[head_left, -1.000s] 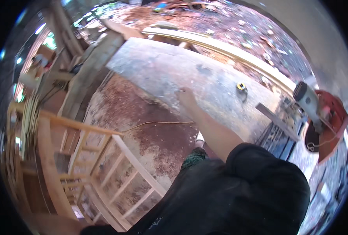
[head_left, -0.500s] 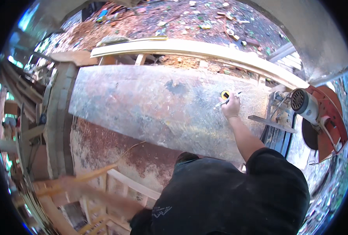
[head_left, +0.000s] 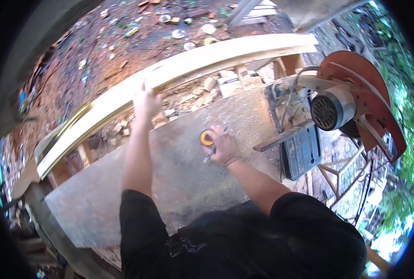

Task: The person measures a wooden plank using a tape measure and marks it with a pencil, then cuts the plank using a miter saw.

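My right hand [head_left: 222, 148] is closed round a yellow-and-black tape measure [head_left: 207, 137] and a slim pale pen-like marker [head_left: 209, 154], low over the worn grey worktop [head_left: 179, 162]. Across the bench, my left hand [head_left: 146, 103] reaches the near edge of the long pale wooden boards [head_left: 207, 55]. Its fingers look stretched and apart over the wood, somewhat blurred, with nothing visible in them. The boards lie stacked along the far side of the worktop.
At the right end stands a chop saw with an orange guard [head_left: 356, 74] and a grey motor [head_left: 330, 109], on a blue base [head_left: 302, 153]. A dark bar [head_left: 281, 137] juts from it over the worktop. Wood offcuts [head_left: 207, 90] lie between worktop and boards.
The view has swung right, toward the saw. My left hand has come up from the lower left to the boards. My right hand still holds the tape measure and marker.
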